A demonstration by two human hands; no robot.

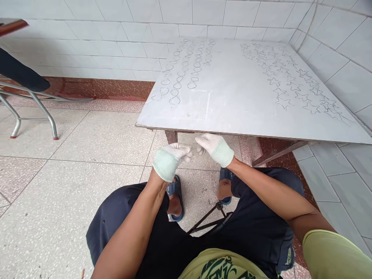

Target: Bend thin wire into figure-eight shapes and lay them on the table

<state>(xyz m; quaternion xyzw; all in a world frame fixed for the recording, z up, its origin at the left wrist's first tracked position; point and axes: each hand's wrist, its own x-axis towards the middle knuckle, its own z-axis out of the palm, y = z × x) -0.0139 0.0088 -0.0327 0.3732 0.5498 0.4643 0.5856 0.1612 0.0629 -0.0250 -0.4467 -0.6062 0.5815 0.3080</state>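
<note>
My left hand [178, 155], in a white glove with a pale green cuff, is closed with its fingers pinched together in front of the table's near edge. Just to its right, my right hand [211, 145], gloved alike, is also pinched, close beside the table edge. A small gap separates the two hands. Whatever the fingers hold is too thin or too hidden to make out. On the white tabletop [232, 93] beyond lie several thin wire loops shaped like figure eights [176, 93] at the left, and several thin wire stars [283, 102] at the right.
White tiled walls [139, 31] stand behind the table and to its right. At the far left are a metal-legged stool [35, 102] and a dark-clothed leg [21, 73]. A dark metal stand [207, 223] sits on the speckled floor between my legs.
</note>
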